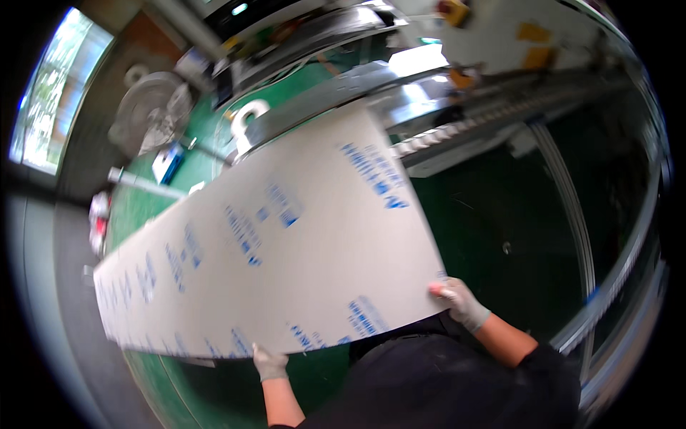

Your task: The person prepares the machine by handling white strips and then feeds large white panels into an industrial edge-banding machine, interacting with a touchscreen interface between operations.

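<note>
A long, light-coloured flat sheet [314, 236] with blue printing over its face stretches across the middle of the head view. My left hand [269, 363], in a pale glove, grips its near edge, with the fingers mostly under or behind the sheet. At the near right corner my right hand [461, 304], also gloved with bare fingertips showing, is closed on the sheet with the thumb on top. The sheet's far edge lies against a grey metal machine bed [314, 107]; whether it rests on it I cannot tell.
A white roll [250, 118] stands beyond the sheet, near a blue-and-white box [167, 163]. A round fan-like thing [153, 114] is at the far left. To the right runs a metal rail frame [568, 193] over a dark green floor. A window [61, 89] is at the upper left.
</note>
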`<state>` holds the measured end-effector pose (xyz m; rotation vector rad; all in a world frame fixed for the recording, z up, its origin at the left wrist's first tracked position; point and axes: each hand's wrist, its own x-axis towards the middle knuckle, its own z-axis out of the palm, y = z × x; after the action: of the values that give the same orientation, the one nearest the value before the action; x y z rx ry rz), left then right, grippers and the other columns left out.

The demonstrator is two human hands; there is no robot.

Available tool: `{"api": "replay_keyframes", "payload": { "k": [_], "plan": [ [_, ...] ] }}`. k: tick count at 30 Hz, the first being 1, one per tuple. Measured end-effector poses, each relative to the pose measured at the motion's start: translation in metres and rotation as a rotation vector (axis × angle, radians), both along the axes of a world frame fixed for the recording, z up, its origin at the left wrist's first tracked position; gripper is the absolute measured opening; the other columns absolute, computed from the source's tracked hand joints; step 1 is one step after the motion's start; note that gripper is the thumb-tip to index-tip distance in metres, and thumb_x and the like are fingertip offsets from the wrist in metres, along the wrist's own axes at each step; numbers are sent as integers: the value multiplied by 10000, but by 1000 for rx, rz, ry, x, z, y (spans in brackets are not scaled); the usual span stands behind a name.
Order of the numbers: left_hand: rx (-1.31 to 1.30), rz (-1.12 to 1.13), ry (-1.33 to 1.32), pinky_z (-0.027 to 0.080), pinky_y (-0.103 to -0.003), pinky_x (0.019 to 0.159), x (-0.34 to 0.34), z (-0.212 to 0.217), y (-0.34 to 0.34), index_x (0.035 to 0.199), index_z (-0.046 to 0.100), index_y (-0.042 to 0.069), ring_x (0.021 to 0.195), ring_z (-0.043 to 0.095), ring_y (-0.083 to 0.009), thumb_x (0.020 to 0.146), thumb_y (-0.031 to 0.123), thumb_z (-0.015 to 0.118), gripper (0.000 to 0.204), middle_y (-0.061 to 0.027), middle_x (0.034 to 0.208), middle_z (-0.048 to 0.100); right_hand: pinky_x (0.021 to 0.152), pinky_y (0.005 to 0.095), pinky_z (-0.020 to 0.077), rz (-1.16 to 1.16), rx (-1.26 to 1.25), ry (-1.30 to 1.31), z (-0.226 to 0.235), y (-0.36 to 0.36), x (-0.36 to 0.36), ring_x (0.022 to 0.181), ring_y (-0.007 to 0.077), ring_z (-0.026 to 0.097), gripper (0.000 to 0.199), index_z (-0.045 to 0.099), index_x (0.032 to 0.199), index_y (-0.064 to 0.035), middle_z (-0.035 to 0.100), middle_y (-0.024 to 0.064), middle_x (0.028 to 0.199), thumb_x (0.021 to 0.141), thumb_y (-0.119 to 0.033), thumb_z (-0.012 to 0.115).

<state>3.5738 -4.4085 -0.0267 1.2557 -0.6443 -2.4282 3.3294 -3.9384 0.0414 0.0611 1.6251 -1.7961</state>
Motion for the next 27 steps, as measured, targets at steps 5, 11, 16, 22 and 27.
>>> {"api": "replay_keyframes", "payload": {
  "k": [5, 11, 16, 22, 27],
  "plan": [
    [144, 57, -4, 332, -537, 1140, 1, 28, 23, 1480, 378, 89, 1372, 425, -333, 1061, 481, 263, 584, -135, 1495, 441, 777, 270, 413, -287, 65, -59, -8, 20, 19, 826, 98, 513, 208, 626, 910, -67, 549, -39, 869, 884, -272, 641],
    [179, 90, 3, 315, -507, 1135, 23, 66, -13, 1432, 473, 122, 1339, 445, -291, 1005, 523, 417, 589, -76, 1473, 488, 1046, 341, 407, -449, 166, 5, -15, 49, 13, 1159, 203, 572, 572, 585, 1294, 25, 615, 55, 1279, 966, -445, 590],
    [-78, 286, 111, 336, -536, 1121, 106, 16, -164, 1438, 491, 120, 1353, 445, -315, 921, 590, 508, 698, -80, 1469, 504, 890, 328, 483, -369, 630, 179, -33, 49, -8, 997, 196, 623, 660, 643, 1153, 102, 686, 122, 1078, 994, -526, 517],
    [-22, 332, -33, 328, -565, 1124, 116, -9, -228, 1486, 420, 132, 1380, 409, -341, 985, 619, 399, 699, -85, 1513, 452, 868, 454, 482, -315, 1209, 479, -16, 6, -9, 1020, 436, 647, 670, 677, 1041, 78, 685, 287, 1012, 1018, -540, 418],
    [26, 224, -75, 348, -573, 1113, 104, 11, -227, 1522, 376, 155, 1411, 380, -338, 1003, 632, 321, 707, -83, 1557, 395, 878, 469, 472, -277, 1176, 328, -10, 1, -14, 1024, 477, 622, 755, 690, 982, 59, 664, 321, 962, 1024, -584, 296]
  ]
}}
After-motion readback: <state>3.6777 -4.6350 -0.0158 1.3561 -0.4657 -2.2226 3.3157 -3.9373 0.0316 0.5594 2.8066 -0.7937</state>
